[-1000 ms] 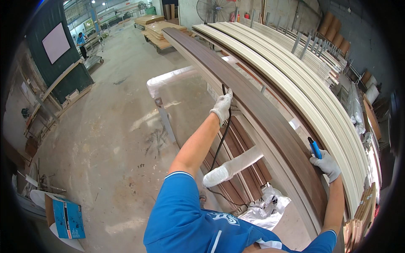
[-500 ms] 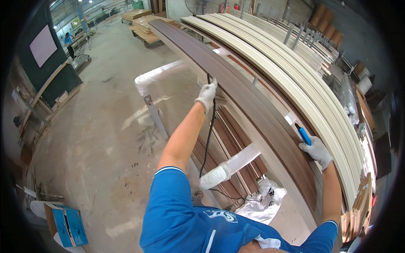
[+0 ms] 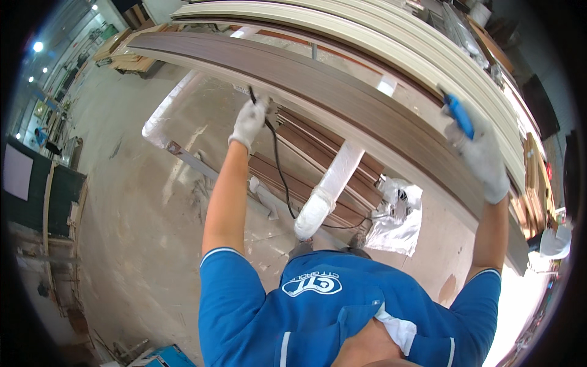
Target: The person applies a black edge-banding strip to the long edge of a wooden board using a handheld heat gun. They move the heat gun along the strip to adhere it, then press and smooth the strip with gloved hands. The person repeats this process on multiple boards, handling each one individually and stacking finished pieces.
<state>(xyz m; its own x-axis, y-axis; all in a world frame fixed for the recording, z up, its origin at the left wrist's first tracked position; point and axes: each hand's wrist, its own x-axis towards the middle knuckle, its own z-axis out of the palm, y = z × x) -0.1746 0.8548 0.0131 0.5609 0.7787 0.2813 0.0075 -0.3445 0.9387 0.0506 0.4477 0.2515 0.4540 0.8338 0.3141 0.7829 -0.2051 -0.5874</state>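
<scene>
My left hand (image 3: 249, 122), in a white glove, is closed round a black cord (image 3: 278, 162) just below the near edge of a long brown wood-grain board (image 3: 293, 79). The cord runs down past a wrapped rack arm (image 3: 330, 189) toward the floor. At the board's right end, my gloved right hand (image 3: 483, 156) grips a slim blue tool with a dark tip (image 3: 460, 116); motion blurs it, and I cannot tell its exact kind. That hand is above the board's far edge, and whether it touches is unclear.
Long cream profiles (image 3: 367, 30) lie beyond the board. Below it, brown strips (image 3: 312, 144) rest near a crumpled silvery plastic sheet (image 3: 397, 220). Another wrapped rack arm (image 3: 162, 110) sticks out at the left. Stacked panels (image 3: 131, 52) stand far left, and a person is in the distance.
The view has turned, so the board lies more crosswise. My left hand has come down slightly off the board's edge with the cord. My right hand, with the blue tool, has moved toward the far side.
</scene>
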